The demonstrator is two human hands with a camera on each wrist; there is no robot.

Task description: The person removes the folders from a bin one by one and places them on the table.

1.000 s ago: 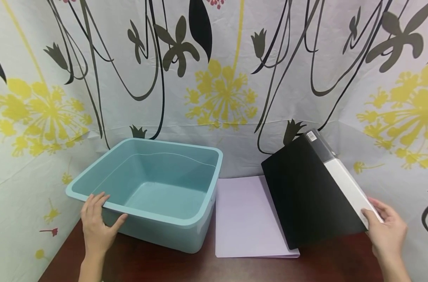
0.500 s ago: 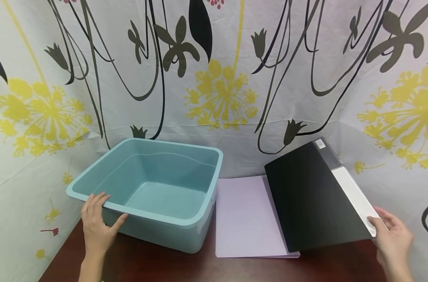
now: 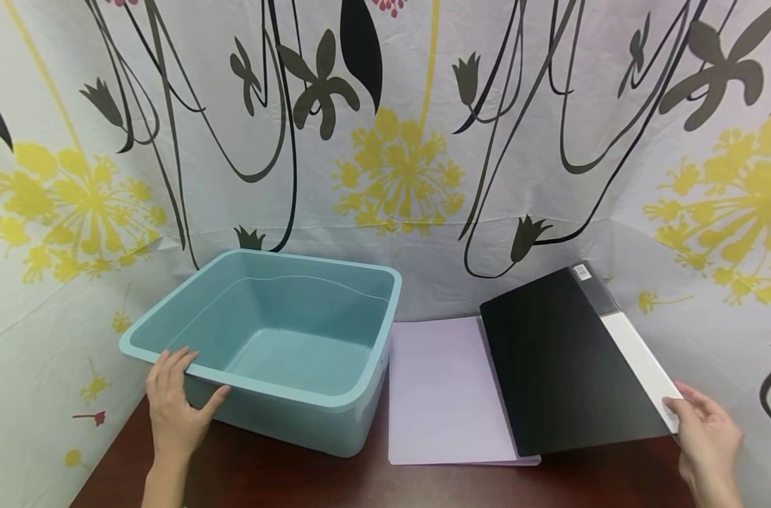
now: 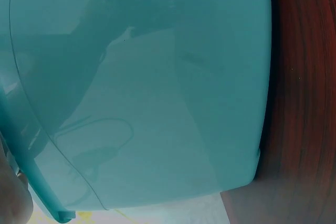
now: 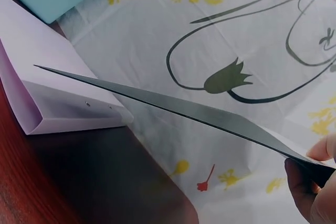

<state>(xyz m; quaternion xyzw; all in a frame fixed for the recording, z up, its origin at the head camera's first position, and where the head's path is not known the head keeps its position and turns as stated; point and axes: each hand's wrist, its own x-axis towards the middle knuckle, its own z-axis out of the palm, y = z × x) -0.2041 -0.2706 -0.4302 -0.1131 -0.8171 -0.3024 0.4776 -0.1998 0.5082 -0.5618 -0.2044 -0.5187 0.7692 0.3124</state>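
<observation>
A black file folder (image 3: 569, 367) with a white label strip on its spine slants over the right side of a lilac file folder (image 3: 448, 395). My right hand (image 3: 709, 434) pinches its near spine corner, thumb on the upper side. Seen edge-on in the right wrist view, the black folder (image 5: 173, 106) is raised above the table. The lilac one (image 5: 68, 98) lies flat there, small metal rivets along its side. On the left, my left hand (image 3: 177, 409) rests with its fingers over the near rim of a blue-green plastic tub (image 3: 277, 395), thumb spread along the outside.
The dark red-brown wooden table (image 3: 283, 480) ends at floral-patterned cloth (image 3: 417, 282) behind and at both sides. Nothing shows inside the tub, which stands directly left of the lilac folder.
My right hand has moved a little right and down, and the black folder has lowered and shifted right with it. The left hand, tub and lilac folder have stayed in place.
</observation>
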